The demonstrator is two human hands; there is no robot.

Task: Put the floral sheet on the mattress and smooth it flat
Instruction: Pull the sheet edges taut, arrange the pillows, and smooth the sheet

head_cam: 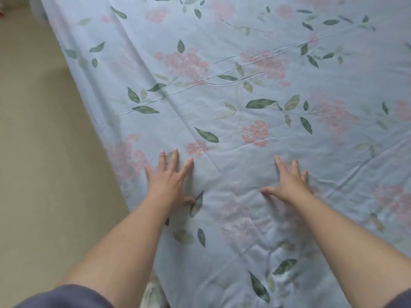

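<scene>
Grey sleeves (66, 295) nearest; L hand (170, 182) & R hand (289, 184) press flat, fingers spread, gripping nothing, on floral sheet (244, 90); creases mid-sheet, beige floor (44, 163) left.

Both bare arms reach forward, roughly parallel, dark short sleeves showing at the near edge. The left hand (170, 181) lies palm down, fingers spread and straight, thumb tucked toward the right. The right hand (289, 181) is also palm down and flat, fingers splayed, thumb pointing left, slightly blurred.
</scene>
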